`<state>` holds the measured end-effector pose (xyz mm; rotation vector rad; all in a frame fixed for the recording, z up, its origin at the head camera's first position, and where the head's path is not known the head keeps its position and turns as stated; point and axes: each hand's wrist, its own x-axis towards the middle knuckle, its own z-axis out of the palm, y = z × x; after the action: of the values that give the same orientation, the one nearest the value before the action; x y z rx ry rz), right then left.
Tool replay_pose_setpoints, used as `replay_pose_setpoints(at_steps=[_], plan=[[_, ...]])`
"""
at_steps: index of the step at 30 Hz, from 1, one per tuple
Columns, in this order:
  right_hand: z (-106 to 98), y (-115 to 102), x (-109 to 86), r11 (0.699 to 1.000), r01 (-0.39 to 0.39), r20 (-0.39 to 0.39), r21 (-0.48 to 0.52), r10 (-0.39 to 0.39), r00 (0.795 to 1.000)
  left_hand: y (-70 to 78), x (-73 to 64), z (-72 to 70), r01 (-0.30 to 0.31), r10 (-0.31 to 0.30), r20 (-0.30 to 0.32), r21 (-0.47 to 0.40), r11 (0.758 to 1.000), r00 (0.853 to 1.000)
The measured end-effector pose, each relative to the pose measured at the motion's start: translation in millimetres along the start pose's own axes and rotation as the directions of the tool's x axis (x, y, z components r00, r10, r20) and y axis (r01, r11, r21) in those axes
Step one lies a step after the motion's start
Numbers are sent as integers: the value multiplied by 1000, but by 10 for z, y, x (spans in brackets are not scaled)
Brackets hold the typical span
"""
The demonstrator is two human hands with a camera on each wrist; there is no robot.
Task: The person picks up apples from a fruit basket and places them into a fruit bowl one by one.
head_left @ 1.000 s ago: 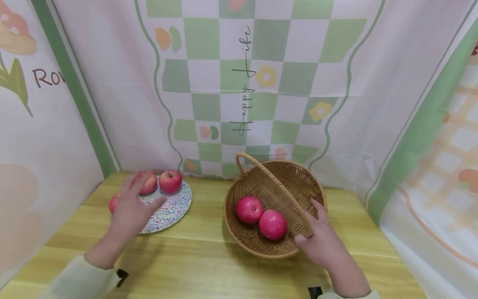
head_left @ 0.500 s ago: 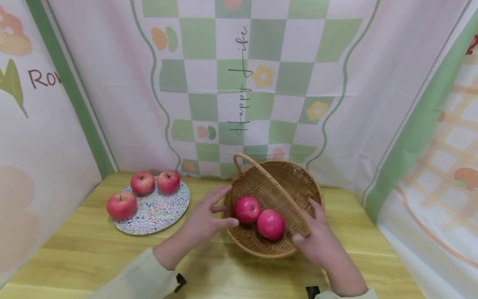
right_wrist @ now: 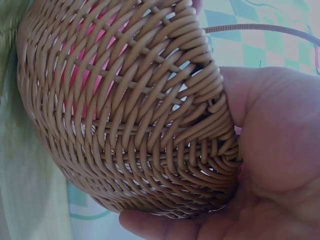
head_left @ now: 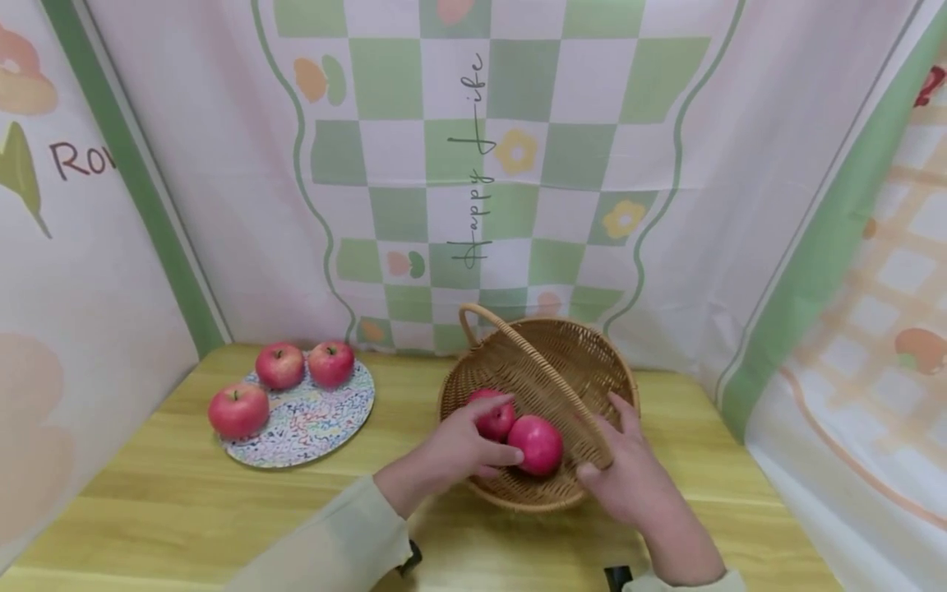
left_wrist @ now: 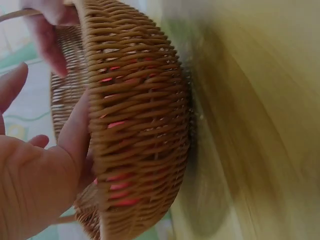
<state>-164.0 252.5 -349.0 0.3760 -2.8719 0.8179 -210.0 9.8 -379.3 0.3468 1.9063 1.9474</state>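
A round wicker basket with an arched handle leans toward me, two red apples inside. My left hand reaches over the basket's left rim, its index finger over the left apple. Its thumb lies against or close by the right apple; contact is unclear, and the other fingers are partly hidden. In the left wrist view this hand looks spread at the rim. My right hand grips the basket's right rim at the handle's foot. The right wrist view has its palm against the wicker wall.
Left of the basket lies a speckled round plate. On it are three red apples: a front one at the edge and two at the back. Behind the wooden table hangs a checked cloth.
My left hand has moved right, from above the plate to the basket, and now reaches in at the apples. The right hand keeps its hold on the rim.
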Motion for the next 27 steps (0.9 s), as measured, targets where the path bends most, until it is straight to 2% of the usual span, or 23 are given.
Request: replay_pose_setpoints(at_steps=[4,8,12,15,19,24,27], plan=[[-1,3,-3,1000,12,-10,0,-12,1000,-40,132,85,29,-26,-27,123,992,999],[1,8,-5,1000,18,-15,-4,-18,1000,-90,244,167,22,-18,-20,222,975,1000],[10,3,-4,1000,11,-14,-7,-11,1000,-131,321,229,-13,20,-16,358,934,1000],[16,2,5,1000,21,-18,-1,-22,1000,-156,353,258,-19,26,-12,379,925,1000],[16,6,9,999,34,-23,4,-34,999,-181,368,285,-5,7,-7,333,943,1000],[14,22,15,1000,28,-20,-6,-28,999,-197,384,307,-8,10,-3,322,947,1000],[13,27,15,1000,25,-17,-5,-25,1000,-200,396,302,-33,27,23,304,952,999]])
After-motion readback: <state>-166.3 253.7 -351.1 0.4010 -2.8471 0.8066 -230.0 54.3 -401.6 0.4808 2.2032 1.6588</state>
